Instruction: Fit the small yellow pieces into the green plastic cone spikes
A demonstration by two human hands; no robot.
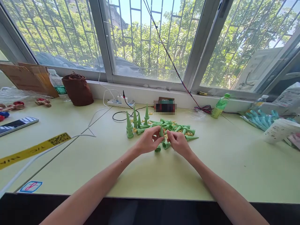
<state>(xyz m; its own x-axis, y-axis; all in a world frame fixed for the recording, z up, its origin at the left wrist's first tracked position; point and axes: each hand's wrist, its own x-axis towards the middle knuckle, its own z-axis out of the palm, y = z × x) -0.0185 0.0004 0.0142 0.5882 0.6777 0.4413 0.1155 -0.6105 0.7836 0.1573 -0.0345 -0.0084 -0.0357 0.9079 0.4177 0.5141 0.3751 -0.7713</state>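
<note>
Above the pile's near edge, my left hand (148, 140) is closed around a green plastic watering spike (161, 130), held point up. My right hand (180, 142) pinches at the spike's side, where a small yellow piece (166, 136) shows between the fingertips; the fingers hide most of it. Several green spikes (129, 126) with yellow side pieces stand upright just left of the pile. Loose green cones (185, 128) and small yellow parts (188, 133) lie heaped behind and beside my hands. Below my hands a green threaded cap (157, 149) rests on the table.
On the pale table (154, 178), a power strip (114, 102) with cables sits under the window. A brown bag (77, 90) and a phone (18, 125) lie left. At right are a green bottle (220, 106), a white cup (281, 130) and blue-green wrapped items (261, 118).
</note>
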